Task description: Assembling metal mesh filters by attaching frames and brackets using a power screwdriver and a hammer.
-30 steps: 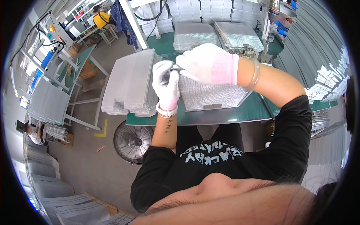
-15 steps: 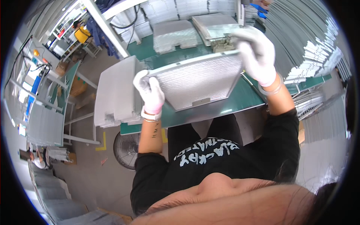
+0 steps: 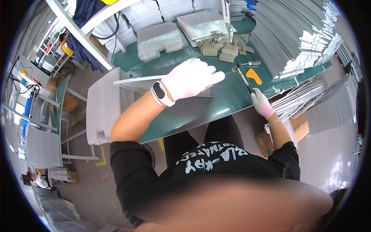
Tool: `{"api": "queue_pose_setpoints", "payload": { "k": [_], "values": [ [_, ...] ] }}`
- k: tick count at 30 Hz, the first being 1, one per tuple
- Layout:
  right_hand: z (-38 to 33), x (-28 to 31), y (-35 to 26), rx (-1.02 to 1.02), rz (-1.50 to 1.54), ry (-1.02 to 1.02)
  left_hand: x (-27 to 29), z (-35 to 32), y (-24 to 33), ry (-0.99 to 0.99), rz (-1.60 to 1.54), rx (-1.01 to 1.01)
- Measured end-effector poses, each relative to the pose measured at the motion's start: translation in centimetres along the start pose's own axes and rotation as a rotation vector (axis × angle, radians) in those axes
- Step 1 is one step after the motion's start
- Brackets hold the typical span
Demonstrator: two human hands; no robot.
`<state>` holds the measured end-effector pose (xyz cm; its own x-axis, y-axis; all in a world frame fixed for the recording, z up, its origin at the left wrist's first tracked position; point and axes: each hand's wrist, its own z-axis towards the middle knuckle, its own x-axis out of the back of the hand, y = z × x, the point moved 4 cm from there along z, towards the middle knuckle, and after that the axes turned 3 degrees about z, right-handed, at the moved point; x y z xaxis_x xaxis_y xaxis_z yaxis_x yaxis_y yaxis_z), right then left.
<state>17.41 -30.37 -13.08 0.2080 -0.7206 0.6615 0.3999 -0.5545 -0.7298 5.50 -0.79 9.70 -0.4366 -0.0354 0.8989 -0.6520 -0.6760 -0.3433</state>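
My left hand (image 3: 192,79), in a white glove, is bent over the upper edge of a framed silver mesh panel (image 3: 135,82) and appears to grip it; the fingertips point right, and the wrist and glove hide much of the panel. The panel stands tilted above the green table (image 3: 228,101), its lower part smeared. My right hand (image 3: 263,105), also gloved, is closed round the black handle of a small hammer (image 3: 243,77), whose metal head lies farther up the table. Beside the hammer are an orange scraper (image 3: 254,76) and a short screwdriver (image 3: 252,63).
Grey-beige plastic pieces (image 3: 222,47) lie heaped at the back, near wrapped stacks of sheets (image 3: 160,38). Tall panel stacks rise at the right (image 3: 286,34) and left (image 3: 102,104). A white post (image 3: 79,33) stands at the left; cardboard boxes (image 3: 299,125) sit below the table's right side.
My right hand has let go of the panel and come down to the hammer. The panel has shifted left, with my left hand now across its upper edge. The view has turned slightly.
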Motion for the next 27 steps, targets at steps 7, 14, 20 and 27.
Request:
{"api": "queue_pose_setpoints", "payload": {
  "k": [7,14,20,27],
  "values": [
    [-2.4,11.1,-17.3,0.261,0.025,-0.156,-2.0,0.4,-1.0,0.300,0.060,0.264],
    [-1.0,16.5,-26.0,0.557,0.096,0.115,-4.9,1.1,-2.2,0.726,0.101,0.550],
    [-0.9,10.5,-23.0,0.431,-0.466,-0.255,-4.7,2.0,-2.3,0.607,0.036,0.700],
    [-1.1,13.1,-25.4,0.634,-0.007,0.098,-4.8,1.4,-2.3,0.698,0.002,0.659]
  ]
}}
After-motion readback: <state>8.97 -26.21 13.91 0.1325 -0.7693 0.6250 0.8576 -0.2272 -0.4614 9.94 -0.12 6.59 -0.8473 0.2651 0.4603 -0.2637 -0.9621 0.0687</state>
